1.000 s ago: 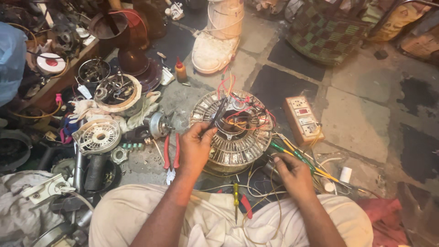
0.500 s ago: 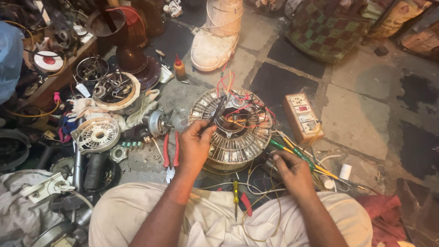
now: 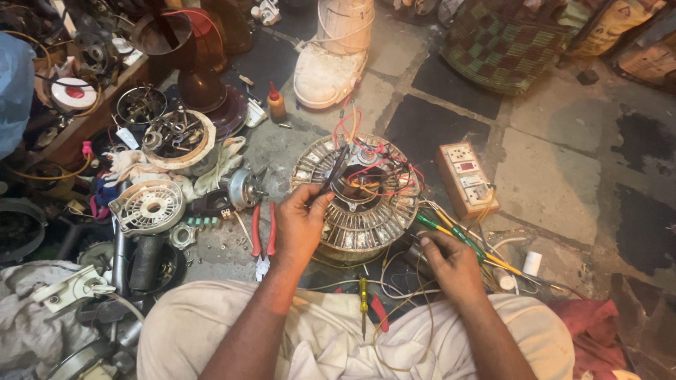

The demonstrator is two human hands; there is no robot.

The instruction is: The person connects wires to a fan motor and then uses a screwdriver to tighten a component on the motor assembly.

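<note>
The round fan motor (image 3: 357, 193) sits on the floor just ahead of the knees, between the 2 hands. The left hand (image 3: 299, 224) pinches a thin dark probe (image 3: 334, 172) that slants up over the motor's red wires (image 3: 373, 165). The right hand (image 3: 451, 260), at the motor's right rim, is clenched around green and yellow leads (image 3: 451, 229). Red-handled pliers (image 3: 264, 229) lie just left of the left hand.

A cramped floor-level repair workshop for electric fans: a round, silver ribbed fan motor with red and yellow wires (image 3: 358, 193) sits on stone paving (image 3: 542, 176) among red-handled pliers (image 3: 264, 231), a white plastic fan guard (image 3: 148, 206) and a beige socket test board (image 3: 466, 179).
</note>
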